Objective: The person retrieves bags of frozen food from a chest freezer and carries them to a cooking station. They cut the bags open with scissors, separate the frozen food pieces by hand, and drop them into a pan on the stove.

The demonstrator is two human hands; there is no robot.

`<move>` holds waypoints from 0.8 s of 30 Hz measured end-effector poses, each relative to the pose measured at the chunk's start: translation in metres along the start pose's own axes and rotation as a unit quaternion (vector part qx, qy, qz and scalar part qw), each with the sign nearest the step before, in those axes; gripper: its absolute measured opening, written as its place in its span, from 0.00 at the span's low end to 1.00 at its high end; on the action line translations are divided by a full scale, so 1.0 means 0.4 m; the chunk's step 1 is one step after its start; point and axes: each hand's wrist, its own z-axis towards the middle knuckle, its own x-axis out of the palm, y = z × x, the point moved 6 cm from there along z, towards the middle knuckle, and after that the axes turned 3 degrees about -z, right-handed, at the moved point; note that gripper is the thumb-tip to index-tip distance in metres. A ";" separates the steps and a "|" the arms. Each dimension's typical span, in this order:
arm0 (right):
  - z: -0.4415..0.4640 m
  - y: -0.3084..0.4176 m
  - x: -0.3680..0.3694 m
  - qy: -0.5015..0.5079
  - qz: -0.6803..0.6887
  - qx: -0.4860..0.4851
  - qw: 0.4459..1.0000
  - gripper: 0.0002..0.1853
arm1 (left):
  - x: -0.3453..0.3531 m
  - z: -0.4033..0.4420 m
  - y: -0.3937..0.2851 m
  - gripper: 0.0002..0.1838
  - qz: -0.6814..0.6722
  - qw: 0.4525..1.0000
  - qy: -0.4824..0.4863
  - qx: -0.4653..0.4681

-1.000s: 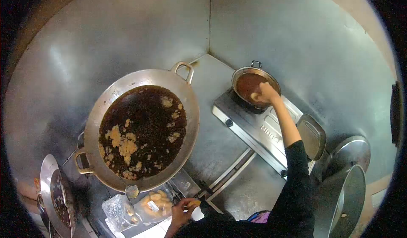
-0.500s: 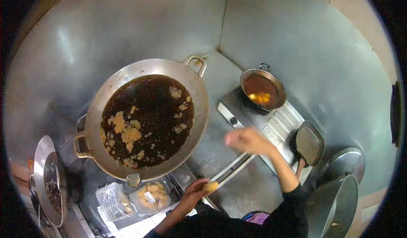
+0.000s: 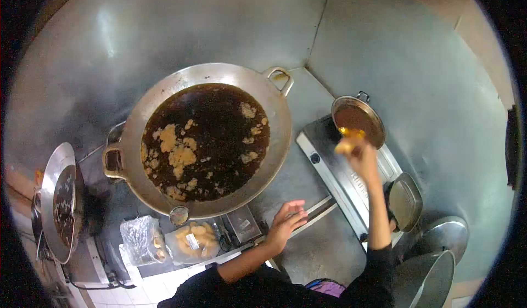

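Note:
My right hand [image 3: 364,158] is closed on a pale yellow piece of food [image 3: 346,145] at the near edge of a small pan [image 3: 375,117]. Brown oil fills the pan, and bright yellow pieces [image 3: 351,132] show in it, partly behind my hand. The exact kind of food is too blurred to tell. My left hand [image 3: 285,224] is held over the counter's front edge, fingers apart and nothing in them. The pan sits on the far end of a silver portable stove [image 3: 337,168].
A big two-handled wok [image 3: 280,138] of dark oil with floating crumbs stands left of the stove. Bagged yellowish pieces [image 3: 192,242] and another plastic bag [image 3: 141,241] lie before it. A second wok [image 3: 52,171] is far left; a square pan [image 3: 406,201] sits at the stove's near end.
My right hand has moved from above the counter to the small pan and now holds a yellow piece. My left hand, which held a yellow piece, is now empty and opened. The view has shifted.

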 end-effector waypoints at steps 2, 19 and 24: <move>0.116 -0.107 0.019 -0.048 -0.089 -0.053 0.993 0.13 | -0.044 -0.011 0.027 0.14 0.068 0.996 0.034 -0.037; 0.226 -0.328 -0.013 -0.012 -0.241 0.028 0.970 0.25 | -0.612 -0.546 -0.076 0.09 0.130 0.914 -0.355 0.149; -0.186 0.148 0.125 0.440 0.188 0.120 0.870 0.07 | -0.702 -0.745 -0.255 0.10 0.519 0.600 -0.561 0.236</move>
